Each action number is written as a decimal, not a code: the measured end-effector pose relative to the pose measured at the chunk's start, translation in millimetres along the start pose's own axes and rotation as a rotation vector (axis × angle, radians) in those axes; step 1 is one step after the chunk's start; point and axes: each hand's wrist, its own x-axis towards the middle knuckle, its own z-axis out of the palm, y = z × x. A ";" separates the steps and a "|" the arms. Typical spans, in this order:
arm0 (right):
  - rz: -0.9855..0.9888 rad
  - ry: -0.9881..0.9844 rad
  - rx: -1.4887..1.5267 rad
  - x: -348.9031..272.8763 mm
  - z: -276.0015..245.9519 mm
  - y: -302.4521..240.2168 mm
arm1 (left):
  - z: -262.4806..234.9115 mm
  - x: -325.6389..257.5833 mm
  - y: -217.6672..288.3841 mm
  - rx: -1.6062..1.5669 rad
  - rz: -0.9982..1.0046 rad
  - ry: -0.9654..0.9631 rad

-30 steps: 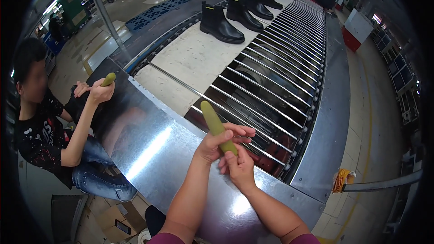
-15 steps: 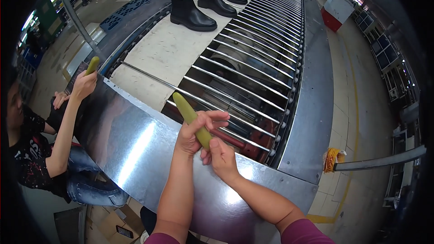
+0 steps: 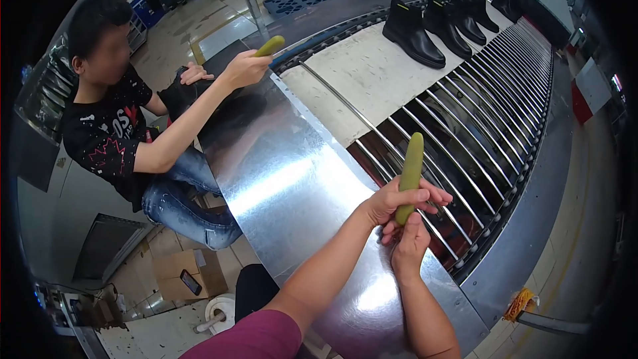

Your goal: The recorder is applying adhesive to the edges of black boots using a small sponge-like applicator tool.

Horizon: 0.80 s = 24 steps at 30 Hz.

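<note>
Head view: I'd steady that green stick [image 3: 413, 167] toward twelve o'clock, left hand [image 3: 387, 203] and right hand [image 3: 409, 250] fingers gripping low.

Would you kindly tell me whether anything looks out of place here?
The green, cucumber-like thing held by the left hand, with the right hand at its lower end, looks odd: it resembles food, beside a conveyor carrying black boots. A phone lying on cardboard at lower left also seems misplaced.

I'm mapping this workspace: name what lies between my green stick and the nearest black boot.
Between your green stick and the black boot, the head view shows metal bars, then a pale mat.
</note>
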 end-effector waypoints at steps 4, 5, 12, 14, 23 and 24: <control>-0.093 0.166 -0.024 -0.2 22.6 -16.6 | 2.9 3.7 -4.0 -0.004 -0.035 0.085; -0.082 0.164 -0.029 0.7 24.4 -17.2 | 2.1 4.8 -3.3 0.009 -0.049 0.077; -0.031 0.133 0.043 5.9 18.1 -21.2 | -6.7 8.2 -3.3 -0.005 -0.045 0.024; -0.018 0.051 -0.037 4.1 10.9 -16.1 | -6.4 9.8 -3.3 -0.043 -0.043 0.003; 0.015 0.012 -0.123 9.6 11.2 -17.0 | -18.3 19.9 -5.1 0.002 0.085 0.202; 0.006 -0.019 -0.183 9.3 12.3 -17.0 | -25.9 21.2 -5.4 -0.003 0.146 0.358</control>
